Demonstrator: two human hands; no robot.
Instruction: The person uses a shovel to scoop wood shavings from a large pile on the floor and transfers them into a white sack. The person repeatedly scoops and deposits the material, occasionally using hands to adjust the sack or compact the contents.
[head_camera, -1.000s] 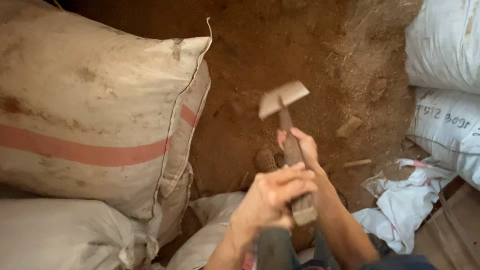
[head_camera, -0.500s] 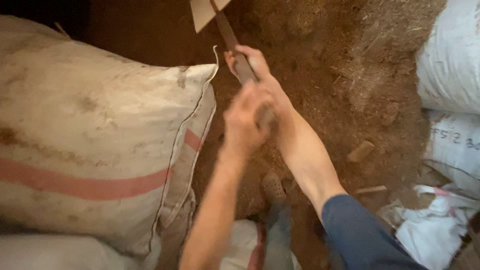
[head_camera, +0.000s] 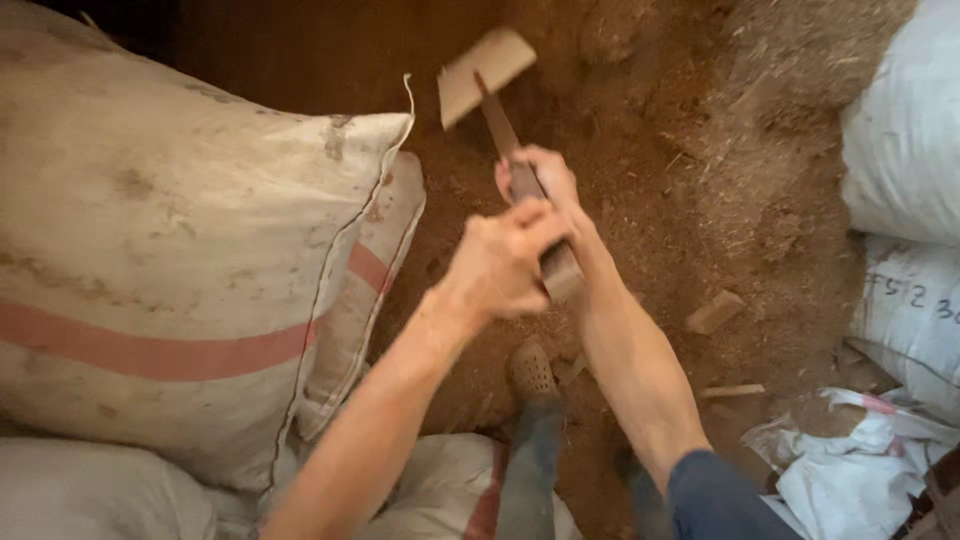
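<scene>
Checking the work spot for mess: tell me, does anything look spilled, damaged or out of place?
Yes. Loose wood offcuts lie scattered on the dirt floor, and crumpled white plastic sacking sits in a heap at lower right. The big striped sack looks stained but whole.

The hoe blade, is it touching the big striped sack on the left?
Apart. The head view shows dark soil between the hoe blade and the striped sack.

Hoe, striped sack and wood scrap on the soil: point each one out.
hoe (head_camera: 486, 70), head view, on the flat blade.
striped sack (head_camera: 170, 260), head view, on its dusty side above the red stripe.
wood scrap (head_camera: 714, 312), head view, on its top face.
</scene>
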